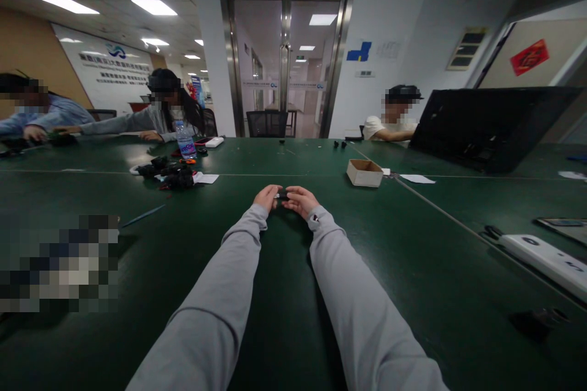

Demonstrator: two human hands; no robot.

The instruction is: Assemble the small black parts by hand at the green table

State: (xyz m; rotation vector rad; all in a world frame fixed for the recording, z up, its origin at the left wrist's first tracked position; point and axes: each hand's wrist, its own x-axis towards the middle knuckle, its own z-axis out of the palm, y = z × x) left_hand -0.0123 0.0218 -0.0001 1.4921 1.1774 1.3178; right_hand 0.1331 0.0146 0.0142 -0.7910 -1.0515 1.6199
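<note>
Your sleeves (257,293) lead to both hands meeting on the tabletop (413,269). Left hand (267,197) and right hand (299,200) each pinch a small dark part (281,195) lying crosswise between the grips.

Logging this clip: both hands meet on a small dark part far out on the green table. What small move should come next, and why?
Probably draw the small dark part closer. Left hand and right hand pinch it between them at full arm's stretch, too far away and too small to make out.

Probably an office workroom, glass double doors (285,61), ceiling light panels (153,7), long green worktables (413,269)
</note>
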